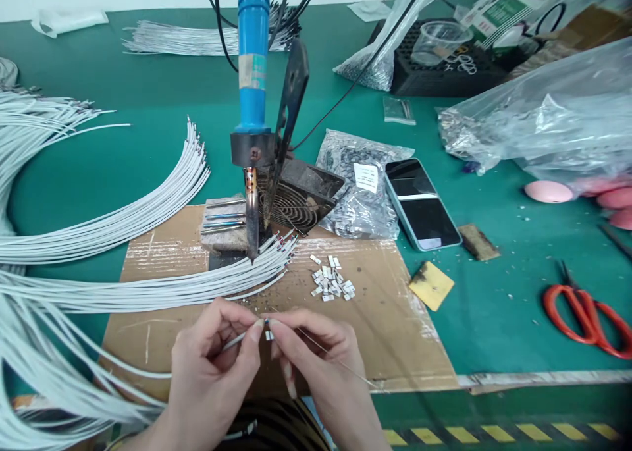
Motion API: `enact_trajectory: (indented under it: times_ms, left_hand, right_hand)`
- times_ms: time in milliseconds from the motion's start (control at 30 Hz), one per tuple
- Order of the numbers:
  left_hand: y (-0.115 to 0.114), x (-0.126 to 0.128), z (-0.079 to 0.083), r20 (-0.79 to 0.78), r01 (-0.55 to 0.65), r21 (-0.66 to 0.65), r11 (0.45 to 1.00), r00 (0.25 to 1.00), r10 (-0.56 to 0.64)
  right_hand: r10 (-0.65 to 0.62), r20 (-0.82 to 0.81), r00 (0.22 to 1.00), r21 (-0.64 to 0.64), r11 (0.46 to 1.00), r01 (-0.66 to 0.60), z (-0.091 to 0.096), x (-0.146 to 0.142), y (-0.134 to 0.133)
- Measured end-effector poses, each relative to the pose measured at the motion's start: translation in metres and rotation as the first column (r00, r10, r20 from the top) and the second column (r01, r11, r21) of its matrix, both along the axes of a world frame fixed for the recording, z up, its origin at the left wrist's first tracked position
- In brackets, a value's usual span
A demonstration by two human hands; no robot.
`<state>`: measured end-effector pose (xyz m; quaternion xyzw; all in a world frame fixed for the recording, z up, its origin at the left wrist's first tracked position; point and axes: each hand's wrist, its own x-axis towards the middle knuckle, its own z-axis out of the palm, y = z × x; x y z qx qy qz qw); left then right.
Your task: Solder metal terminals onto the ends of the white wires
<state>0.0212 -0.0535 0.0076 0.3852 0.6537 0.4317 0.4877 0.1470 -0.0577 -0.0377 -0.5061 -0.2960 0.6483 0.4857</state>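
Observation:
In the lower middle, my left hand (pixel 214 365) is closed in a pinch on a white cable (pixel 233 341) close to its end. My right hand (pixel 323 355) meets it fingertip to fingertip, thumb and forefinger closed on the small coloured wires (pixel 267 321) at the cable's tip. A thin solder wire (pixel 351 371) runs through the right hand's fingers and trails off to the right. Just beyond the hands, a blue-handled soldering iron (pixel 253 62) hangs tip down above a bundle of white cables (pixel 197 291). Several small white connector pieces (pixel 332 281) lie right of that bundle.
Cardboard (pixel 385 332) covers the table under the hands. More cable bundles (pixel 148 211) curve in from the left. A phone (pixel 423 204), silver bag (pixel 363 187), yellow sponge (pixel 432 285) and red-handled scissors (pixel 585 313) lie rightward. A black crate (pixel 444 72) stands behind.

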Motion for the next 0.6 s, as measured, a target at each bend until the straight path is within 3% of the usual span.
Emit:
enact_trajectory:
  times_ms: [133,233,300,367,433,467,533,600]
  left_hand:
    - [0.000,0.000,-0.001,0.064,-0.009,-0.041,0.999,0.998,0.011]
    - [0.003,-0.002,-0.001,0.153,-0.006,-0.113,0.994,0.988,0.024]
    - [0.006,-0.004,0.000,0.172,0.009,-0.152,0.988,0.985,0.017]
    - [0.008,-0.006,0.001,0.176,0.036,-0.175,0.984,0.984,-0.004]
    - [0.010,-0.007,0.002,0.188,0.066,-0.189,0.980,0.982,-0.030]
    - [0.010,-0.007,0.002,0.195,0.078,-0.194,0.978,0.980,-0.040]
    - [0.011,-0.008,0.004,0.200,0.084,-0.201,0.976,0.979,-0.043]
    - [0.010,-0.008,0.005,0.200,0.071,-0.200,0.977,0.979,-0.030]
  right_hand:
    - [-0.055,0.009,0.998,-0.006,0.998,0.055,0.000,-0.008,-0.007]
    - [-0.091,0.219,0.971,0.173,0.983,0.053,0.003,-0.006,-0.008]
    - [-0.133,0.401,0.907,0.405,0.913,-0.045,0.006,0.000,-0.006]
    - [-0.181,0.515,0.838,0.588,0.786,-0.191,0.008,0.009,-0.001]
    - [-0.187,0.562,0.806,0.660,0.689,-0.300,0.009,0.020,0.003]
    - [-0.180,0.571,0.801,0.666,0.672,-0.324,0.009,0.025,0.005]
    - [-0.174,0.553,0.815,0.652,0.699,-0.293,0.008,0.033,0.006]
    - [-0.191,0.490,0.851,0.589,0.792,-0.161,0.008,0.037,0.005]
